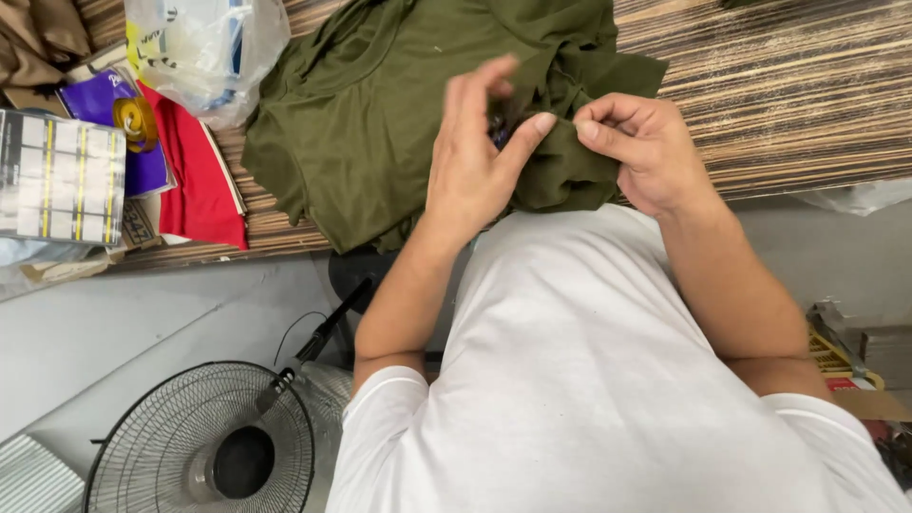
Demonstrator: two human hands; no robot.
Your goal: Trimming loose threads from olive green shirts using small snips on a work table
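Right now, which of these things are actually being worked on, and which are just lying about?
In use:
olive green garment, pinched by left hand and right hand

Lying about:
clear plastic bag
red cloth
tape roll
purple packet
fan on the floor

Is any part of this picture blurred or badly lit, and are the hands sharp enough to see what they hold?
Head view: the light is even and soft, without hard shadows. The left hand is slightly motion-blurred at its fingers. The right hand is sharper and pinches the olive green garment. The clear plastic bag shows some glare. A small dark thing between the hands is too unclear to name.
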